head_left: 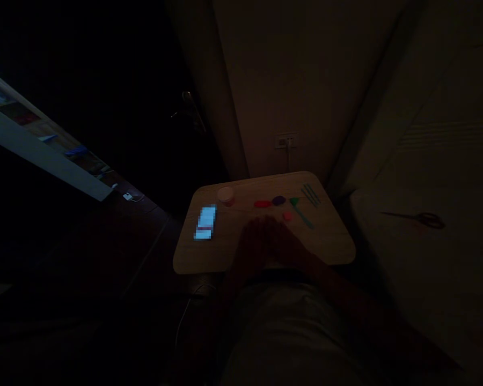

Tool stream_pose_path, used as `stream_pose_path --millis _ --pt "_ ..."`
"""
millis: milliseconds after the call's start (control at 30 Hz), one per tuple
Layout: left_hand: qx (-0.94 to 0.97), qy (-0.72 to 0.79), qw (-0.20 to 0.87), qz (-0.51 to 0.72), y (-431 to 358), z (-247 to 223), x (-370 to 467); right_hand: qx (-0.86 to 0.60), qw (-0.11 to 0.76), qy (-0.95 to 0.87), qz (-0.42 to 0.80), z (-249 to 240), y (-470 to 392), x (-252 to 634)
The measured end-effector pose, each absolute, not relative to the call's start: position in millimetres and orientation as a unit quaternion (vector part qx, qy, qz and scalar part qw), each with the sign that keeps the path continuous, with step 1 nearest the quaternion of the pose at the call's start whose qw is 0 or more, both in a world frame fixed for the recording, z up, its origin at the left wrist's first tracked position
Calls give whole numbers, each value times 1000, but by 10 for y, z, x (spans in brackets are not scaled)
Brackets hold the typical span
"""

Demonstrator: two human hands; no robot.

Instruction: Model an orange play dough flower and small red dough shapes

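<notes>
Head view: over the near middle of the wooden table [199, 257], the left hand [251, 241] and right hand [280, 240] meet; darkness hides the fingers, so whether they press together or pinch anything cannot be told. Steady both wrists and work clear of the loose pieces. Right of the hands, the teal tool [304, 217] lies diagonally, green end pointing away from the wearer. Beyond the hands, the red lump [262, 203] has its long axis left to right, one end toward the purple lump [279, 200]. The pink lump [287, 216] shows no clear axis.
</notes>
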State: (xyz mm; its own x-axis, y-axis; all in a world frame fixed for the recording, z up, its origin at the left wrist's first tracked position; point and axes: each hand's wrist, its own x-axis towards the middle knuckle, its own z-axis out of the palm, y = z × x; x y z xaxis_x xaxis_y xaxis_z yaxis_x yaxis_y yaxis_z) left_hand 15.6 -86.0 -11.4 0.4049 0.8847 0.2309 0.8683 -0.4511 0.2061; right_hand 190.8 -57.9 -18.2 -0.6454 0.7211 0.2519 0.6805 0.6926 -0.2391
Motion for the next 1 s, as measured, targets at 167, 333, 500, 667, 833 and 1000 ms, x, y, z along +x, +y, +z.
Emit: stream_pose_path --millis 167,333,500,667,833,1000 --pt "836 525 8 158 -466 -90 100 -413 162 -894 56 -199 -153 1800" --pt "837 530 -1 140 -409 -73 102 -415 168 -893 52 -194 -116 1787" --pt "842 525 3 121 -779 -69 149 -397 176 -900 46 -203 -513 1897" --pt "847 517 16 125 -1229 -56 199 -380 178 -906 55 -199 -954 2002" --pt "842 521 27 136 -1149 -64 173 -376 180 -908 45 -193 -858 1979" --pt "837 530 21 133 -688 -83 106 -397 149 -905 37 -189 -355 1856"
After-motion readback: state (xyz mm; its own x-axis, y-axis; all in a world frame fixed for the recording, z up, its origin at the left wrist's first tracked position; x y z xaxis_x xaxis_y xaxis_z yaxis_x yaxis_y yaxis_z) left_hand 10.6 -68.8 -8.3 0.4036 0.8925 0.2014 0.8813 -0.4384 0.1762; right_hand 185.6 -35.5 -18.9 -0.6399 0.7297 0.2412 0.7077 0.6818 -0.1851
